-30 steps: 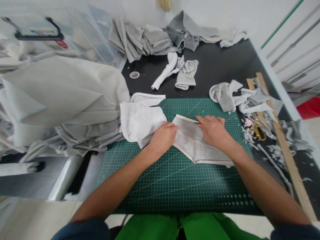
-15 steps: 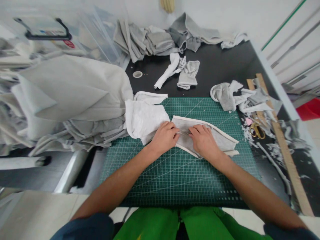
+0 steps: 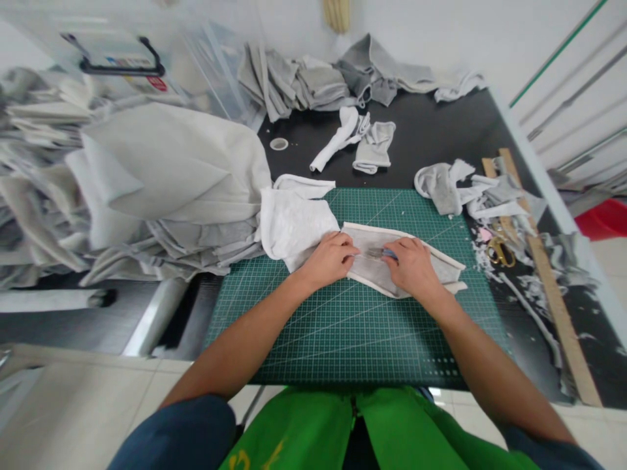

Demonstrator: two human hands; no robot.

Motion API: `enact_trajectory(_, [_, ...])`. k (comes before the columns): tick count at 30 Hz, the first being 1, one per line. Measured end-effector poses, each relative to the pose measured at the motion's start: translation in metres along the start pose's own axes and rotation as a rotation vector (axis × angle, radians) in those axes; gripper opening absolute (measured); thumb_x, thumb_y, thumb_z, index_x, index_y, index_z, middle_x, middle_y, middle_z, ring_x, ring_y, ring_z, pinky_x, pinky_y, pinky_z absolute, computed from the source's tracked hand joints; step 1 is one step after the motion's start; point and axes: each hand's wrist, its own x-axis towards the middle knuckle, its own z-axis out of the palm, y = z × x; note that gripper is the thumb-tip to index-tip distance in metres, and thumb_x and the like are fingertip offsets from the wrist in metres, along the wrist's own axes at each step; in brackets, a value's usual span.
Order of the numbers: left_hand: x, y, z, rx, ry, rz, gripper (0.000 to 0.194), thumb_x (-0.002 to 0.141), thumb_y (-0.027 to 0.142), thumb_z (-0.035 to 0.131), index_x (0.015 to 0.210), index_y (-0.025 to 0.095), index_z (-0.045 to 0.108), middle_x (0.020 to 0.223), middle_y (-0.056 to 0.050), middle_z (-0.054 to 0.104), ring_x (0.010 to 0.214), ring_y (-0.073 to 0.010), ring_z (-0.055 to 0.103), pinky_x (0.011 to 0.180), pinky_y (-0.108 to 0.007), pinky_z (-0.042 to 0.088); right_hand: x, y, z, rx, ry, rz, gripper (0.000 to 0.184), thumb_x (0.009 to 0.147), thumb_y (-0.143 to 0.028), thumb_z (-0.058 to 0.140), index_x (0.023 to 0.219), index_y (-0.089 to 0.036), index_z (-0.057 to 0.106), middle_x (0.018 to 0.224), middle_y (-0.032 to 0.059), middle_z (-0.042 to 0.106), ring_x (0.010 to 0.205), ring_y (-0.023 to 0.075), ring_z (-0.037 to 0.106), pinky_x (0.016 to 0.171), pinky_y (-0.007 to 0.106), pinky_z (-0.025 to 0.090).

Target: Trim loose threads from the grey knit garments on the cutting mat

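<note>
A long grey fabric piece [image 3: 369, 266] with pale bound edges lies across the green cutting mat [image 3: 343, 326]. At its left end my left hand [image 3: 332, 258] is closed, thumb and fingers pinching the fabric. My right hand [image 3: 415, 266] rests over the fabric's right half, closed around small thread snips [image 3: 376, 252] with metal blades and a blue handle. The blades point left toward my left fingertips; most of the handle is hidden in my palm. Just left of my left hand, a white fabric piece [image 3: 298, 225] with a rolled edge overlaps the mat.
A large grey fabric pile [image 3: 186, 163] covers the left side. Folded grey pieces [image 3: 318, 85] lie at the back beside a clear plastic box [image 3: 196, 59]. On the right are wooden strips [image 3: 558, 307], gold-handled scissors [image 3: 500, 252] and scraps. A tape roll [image 3: 279, 144] lies behind.
The snips now show between my hands, where they were mostly hidden before. My right hand has turned slightly and its fingers are wrapped around them. The whole view has shifted a little.
</note>
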Motion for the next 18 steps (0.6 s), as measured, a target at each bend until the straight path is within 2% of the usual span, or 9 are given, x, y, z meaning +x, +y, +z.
enact_trajectory(5, [-0.002, 0.001, -0.001, -0.017, 0.001, -0.024, 0.02, 0.096, 0.019, 0.065, 0.103, 0.022, 0.084, 0.111, -0.008, 0.074, 0.112, -0.0262, 0.065, 0.111, -0.049, 0.049, -0.001, 0.009, -0.007, 0.137, 0.026, -0.089, 0.025, 0.103, -0.022, 0.058, 0.122, -0.017, 0.073, 0.12, 0.0178, 0.069, 0.115, 0.0339, 0.061, 0.101, 0.048, 0.049])
enact_trajectory(8, [-0.001, 0.001, -0.002, -0.026, 0.001, -0.051, 0.02, 0.094, 0.017, 0.066, 0.105, 0.022, 0.082, 0.113, -0.007, 0.075, 0.114, -0.0261, 0.066, 0.112, -0.049, 0.048, -0.004, 0.003, -0.013, 0.226, 0.074, -0.141, 0.028, 0.103, -0.018, 0.055, 0.126, -0.014, 0.069, 0.122, 0.0192, 0.064, 0.113, 0.0322, 0.063, 0.098, 0.046, 0.054])
enact_trajectory(11, [0.0, 0.0, -0.001, -0.04, 0.005, -0.048, 0.018, 0.092, 0.016, 0.067, 0.103, 0.019, 0.081, 0.111, -0.008, 0.075, 0.113, -0.0253, 0.067, 0.113, -0.048, 0.048, -0.01, -0.009, -0.012, 0.229, 0.04, -0.172, 0.033, 0.103, -0.017, 0.054, 0.133, -0.015, 0.068, 0.125, 0.0189, 0.065, 0.113, 0.0317, 0.064, 0.097, 0.045, 0.055])
enact_trajectory(14, [0.001, -0.002, -0.001, -0.051, 0.016, -0.036, 0.018, 0.09, 0.015, 0.067, 0.102, 0.018, 0.08, 0.109, -0.008, 0.074, 0.111, -0.0247, 0.067, 0.114, -0.047, 0.049, -0.013, -0.019, -0.005, 0.204, 0.01, -0.168, 0.033, 0.104, -0.026, 0.061, 0.134, -0.017, 0.07, 0.124, 0.017, 0.068, 0.109, 0.0308, 0.066, 0.096, 0.044, 0.055])
enact_trajectory(18, [0.0, -0.004, 0.0, -0.059, 0.031, -0.031, 0.015, 0.089, 0.016, 0.069, 0.101, 0.018, 0.079, 0.109, -0.008, 0.074, 0.111, -0.0253, 0.067, 0.112, -0.047, 0.051, -0.012, -0.024, 0.003, 0.14, 0.036, -0.105, 0.033, 0.107, -0.037, 0.062, 0.131, -0.019, 0.075, 0.117, 0.0149, 0.073, 0.107, 0.0305, 0.067, 0.095, 0.043, 0.053])
